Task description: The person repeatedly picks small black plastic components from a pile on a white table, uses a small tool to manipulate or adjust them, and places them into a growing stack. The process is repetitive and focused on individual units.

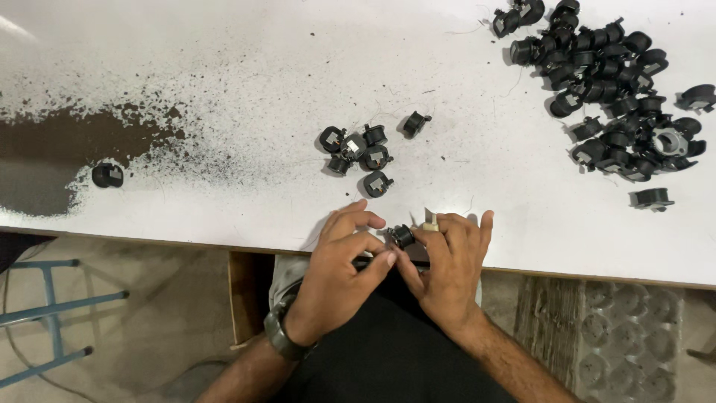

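Small black bobbin [403, 236], pinched between both hands at the near edge of the white table [246, 82], just above the lap.

Going left to right: far left, a worn dark patch [52, 160] in the tabletop with speckled chipping around it, and one stray black part [107, 175] at its edge. Best left there, well apart from the work.

Next, the left hand [344, 270], wristwatch [282, 336] on the wrist. Fingers curled mostly closed, thumb and forefinger tips meeting on the bobbin's near side. Worth keeping that pinch light and low on the body, so the top face stays in sight.

Above the hands, a small cluster of finished-looking black parts [358, 153], near but not touching. Sensible to keep these apart from the large pile.

Then the right hand [451, 265], fingers bent and closed around the bobbin's right side, with a pale strip [430, 222], perhaps tape or a tool, standing up at the fingertips; too small to tell which. Probably safest to brace both wrists on the table edge and turn the part rather than the hands.

Far right, the large heap of black bobbins [611, 89], with thin stray wires lying about; one pale grey part [669, 140] sits among them. Risk, as judged: fine wire snagging or slipping from the fingertips.
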Tool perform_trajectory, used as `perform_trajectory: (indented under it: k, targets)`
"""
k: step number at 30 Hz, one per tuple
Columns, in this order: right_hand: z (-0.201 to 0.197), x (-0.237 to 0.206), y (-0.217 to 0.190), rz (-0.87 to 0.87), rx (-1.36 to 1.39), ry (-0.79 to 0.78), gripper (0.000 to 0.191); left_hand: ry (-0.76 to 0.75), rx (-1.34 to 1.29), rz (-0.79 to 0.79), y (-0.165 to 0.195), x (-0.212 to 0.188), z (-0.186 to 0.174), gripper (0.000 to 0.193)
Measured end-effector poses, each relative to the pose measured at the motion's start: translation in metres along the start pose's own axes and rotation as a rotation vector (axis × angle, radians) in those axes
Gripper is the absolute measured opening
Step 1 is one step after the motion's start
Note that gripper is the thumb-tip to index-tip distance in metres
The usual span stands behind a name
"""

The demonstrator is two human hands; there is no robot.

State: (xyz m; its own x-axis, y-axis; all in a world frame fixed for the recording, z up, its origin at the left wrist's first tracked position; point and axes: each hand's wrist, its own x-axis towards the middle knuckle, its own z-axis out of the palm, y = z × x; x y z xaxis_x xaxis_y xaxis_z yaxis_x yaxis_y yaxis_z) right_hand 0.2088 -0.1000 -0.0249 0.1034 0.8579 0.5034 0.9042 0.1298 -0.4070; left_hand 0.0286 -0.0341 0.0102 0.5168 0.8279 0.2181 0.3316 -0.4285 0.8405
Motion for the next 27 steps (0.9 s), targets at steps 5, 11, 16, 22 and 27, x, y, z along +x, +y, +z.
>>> perform_trajectory:
  k: [5, 11, 16, 22, 27]
  targets:
    - [0.001, 0.002, -0.001, 0.024, -0.024, -0.028, 0.044, 0.321, 0.228, 0.051, 0.001, 0.004, -0.037, 0.011]
    - [0.003, -0.001, 0.001, 0.033, -0.004, -0.007, 0.044, -0.021, 0.511, 0.610, 0.030, -0.004, -0.021, 0.038]
    - [-0.004, -0.012, 0.013, -0.039, 0.078, 0.091, 0.041, -0.022, 0.650, 0.466, 0.008, 0.007, 0.001, 0.032]
    - [-0.008, -0.026, 0.016, -0.061, 0.330, 0.060, 0.044, 0.108, 0.599, 0.373, -0.008, -0.006, 0.011, 0.021]
    - [-0.005, -0.021, 0.008, -0.115, 0.248, -0.007, 0.038, 0.141, 0.557, 0.347, -0.013, -0.007, 0.015, 0.020]
